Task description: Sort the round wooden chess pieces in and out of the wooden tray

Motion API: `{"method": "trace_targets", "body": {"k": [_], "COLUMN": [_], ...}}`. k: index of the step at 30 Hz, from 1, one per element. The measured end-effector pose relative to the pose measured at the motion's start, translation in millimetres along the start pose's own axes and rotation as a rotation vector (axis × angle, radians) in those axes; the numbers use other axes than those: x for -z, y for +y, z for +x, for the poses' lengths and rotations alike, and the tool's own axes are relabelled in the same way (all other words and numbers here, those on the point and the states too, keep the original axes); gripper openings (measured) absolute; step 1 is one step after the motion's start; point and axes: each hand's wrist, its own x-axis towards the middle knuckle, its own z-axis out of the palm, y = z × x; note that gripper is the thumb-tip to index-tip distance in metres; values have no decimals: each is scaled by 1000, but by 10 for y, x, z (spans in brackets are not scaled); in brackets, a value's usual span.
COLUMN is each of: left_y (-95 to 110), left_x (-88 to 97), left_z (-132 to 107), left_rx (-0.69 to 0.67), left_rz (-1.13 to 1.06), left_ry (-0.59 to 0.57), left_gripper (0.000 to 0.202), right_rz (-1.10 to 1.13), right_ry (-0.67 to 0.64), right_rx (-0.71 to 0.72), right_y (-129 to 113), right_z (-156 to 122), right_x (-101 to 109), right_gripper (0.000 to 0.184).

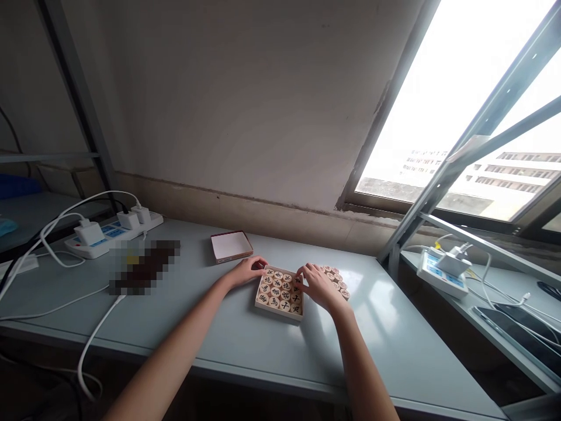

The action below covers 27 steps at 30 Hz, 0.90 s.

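Observation:
A shallow open box (pixel 277 313) on the desk holds rows of round wooden Chinese chess pieces (pixel 276 291) with dark characters facing up. At its far left corner my left hand (pixel 248 271) grips the rim between thumb and fingers. My right hand (pixel 319 283) reaches over the right wall, with bent fingertips pinched on a piece (pixel 297 279) at the far right corner. The fingers partly cover the right-hand column. Beyond my right hand, more Chinese chess pieces (pixel 342 285) lie grouped on the desk, partly hidden by that hand.
An upturned box lid (pixel 232 244) lies behind my left hand. On the left of the grey desk (pixel 210 345) are a power strip (pixel 99 237), white cables and a blurred-out item (pixel 146 269). To the right, past a metal post, another power strip (pixel 442 272) sits on a neighbouring surface.

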Motion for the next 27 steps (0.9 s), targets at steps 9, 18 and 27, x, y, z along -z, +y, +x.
{"method": "trace_targets", "body": {"k": [9,18,27], "left_y": [25,3,17], "left_x": [4,0,-3], "left_z": [-7,0,6], "left_rx": [2,-16,-16], "left_rz": [11,4,15], "left_ry": [7,3,2], "left_gripper": [36,35,33], "right_rz": [-13,7,15], "right_ry": [-13,25,13], "right_rx": [16,49,53], "right_y": [-44,-43,-58], "right_z": [21,27,44], "right_x": [0,5,-17], "right_gripper": [20,22,16]}}
